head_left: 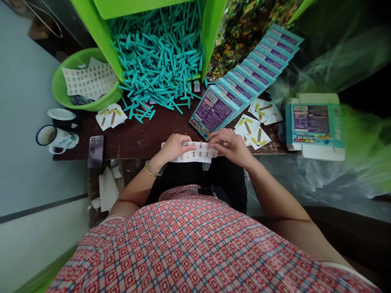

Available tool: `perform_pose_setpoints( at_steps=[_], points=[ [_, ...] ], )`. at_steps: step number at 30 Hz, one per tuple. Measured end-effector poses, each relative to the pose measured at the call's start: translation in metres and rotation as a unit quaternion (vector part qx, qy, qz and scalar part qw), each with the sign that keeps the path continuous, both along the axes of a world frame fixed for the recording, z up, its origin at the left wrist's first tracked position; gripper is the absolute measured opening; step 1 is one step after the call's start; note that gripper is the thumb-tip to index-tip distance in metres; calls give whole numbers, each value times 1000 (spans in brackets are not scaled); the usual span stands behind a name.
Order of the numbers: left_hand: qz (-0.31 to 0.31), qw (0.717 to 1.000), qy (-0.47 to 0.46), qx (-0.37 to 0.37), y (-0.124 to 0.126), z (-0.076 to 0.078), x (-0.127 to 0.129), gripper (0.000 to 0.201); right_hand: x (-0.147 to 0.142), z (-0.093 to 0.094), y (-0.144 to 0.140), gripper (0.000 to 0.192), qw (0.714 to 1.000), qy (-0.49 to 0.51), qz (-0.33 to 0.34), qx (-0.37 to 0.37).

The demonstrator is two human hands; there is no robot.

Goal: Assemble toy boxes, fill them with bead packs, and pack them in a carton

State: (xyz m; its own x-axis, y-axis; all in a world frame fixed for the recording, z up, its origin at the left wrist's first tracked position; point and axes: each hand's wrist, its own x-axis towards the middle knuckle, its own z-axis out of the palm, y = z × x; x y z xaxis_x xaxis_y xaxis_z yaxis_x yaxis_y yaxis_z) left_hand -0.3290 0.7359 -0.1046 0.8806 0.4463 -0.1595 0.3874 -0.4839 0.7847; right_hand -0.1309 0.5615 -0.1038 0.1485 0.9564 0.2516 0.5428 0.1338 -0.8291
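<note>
My left hand point(172, 147) and my right hand point(229, 145) both grip a white sheet of small printed stickers point(197, 152) at the near edge of the dark wooden table point(143, 136). The sheet lies flat between them, my fingers pinching its upper edge. Just beyond my right hand starts a fanned row of flat teal and purple printed cartons point(244, 83). A heap of teal plastic sticks point(159, 57) spills out of a green bin point(210, 32) behind the sheet.
A green basin point(65, 91) with sticker sheets stands at the far left. Two mugs point(56, 136) and a phone point(95, 150) lie at the left edge. Small yellow printed cards point(255, 128) lie right of my hands. An assembled teal box point(314, 124) rests on plastic wrap at right.
</note>
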Motion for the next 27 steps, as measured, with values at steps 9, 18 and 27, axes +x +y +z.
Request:
perform_pose_setpoints(
  at_steps=[9,18,27],
  points=[
    [-30,999,13,-29,-5,6,6,26,-19,-12,14,37,999,-41,-10,29],
    [-61,981,-4,-182,28,-16,7,34,-24,25,21,49,986,-106,-78,107],
    [-38,983,12,-181,23,-44,25,29,72,-15,100,80,944,-128,-296,66]
  ],
)
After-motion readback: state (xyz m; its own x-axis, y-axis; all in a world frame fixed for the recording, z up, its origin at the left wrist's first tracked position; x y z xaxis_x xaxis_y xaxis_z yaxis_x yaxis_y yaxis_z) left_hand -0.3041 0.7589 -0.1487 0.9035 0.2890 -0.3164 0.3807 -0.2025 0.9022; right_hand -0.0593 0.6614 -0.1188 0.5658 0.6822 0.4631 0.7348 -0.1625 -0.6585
